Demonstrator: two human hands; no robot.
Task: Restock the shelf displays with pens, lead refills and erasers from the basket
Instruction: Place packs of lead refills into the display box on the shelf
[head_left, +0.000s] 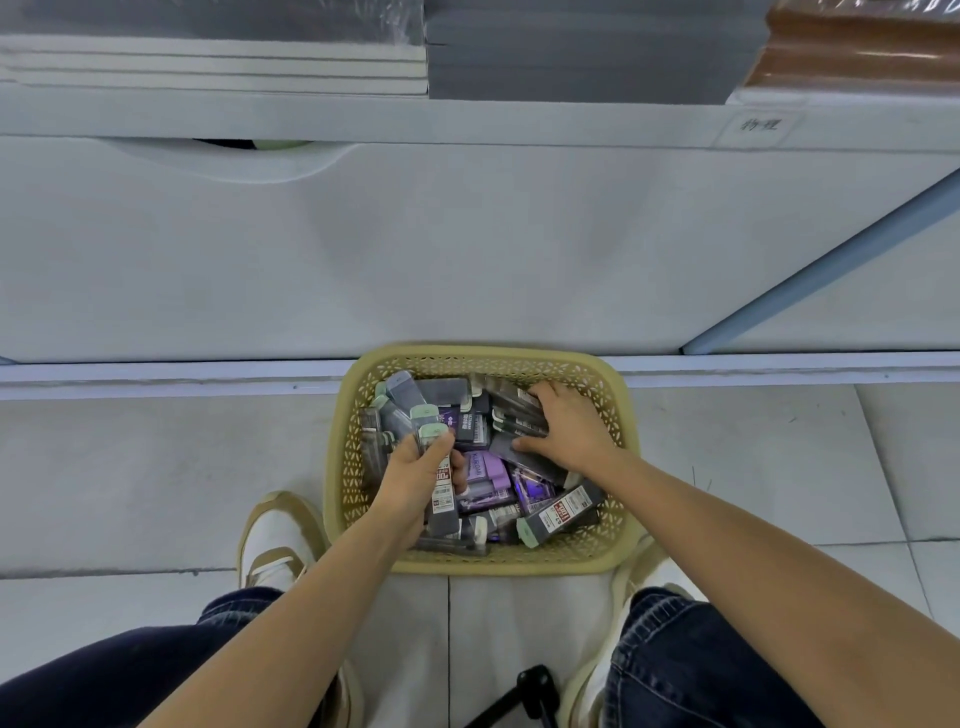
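Observation:
A tan plastic basket (618, 384) stands on the floor between my feet, full of dark lead refill cases with pale green caps and purple eraser packs (485, 470). My left hand (410, 480) grips a small bunch of lead refill cases (441, 499) upright over the basket's left side. My right hand (569, 428) reaches into the right side, its fingers curled over another few refill cases (514, 410). One more refill case (558, 514) lies loose at the front right of the basket.
A white cabinet front (415, 249) with a curved cut-out handle (234, 156) rises just behind the basket. Above it, a shelf holds stacked wrapped notebooks (587, 52). A black stand (532, 691) sits on the tiles between my knees.

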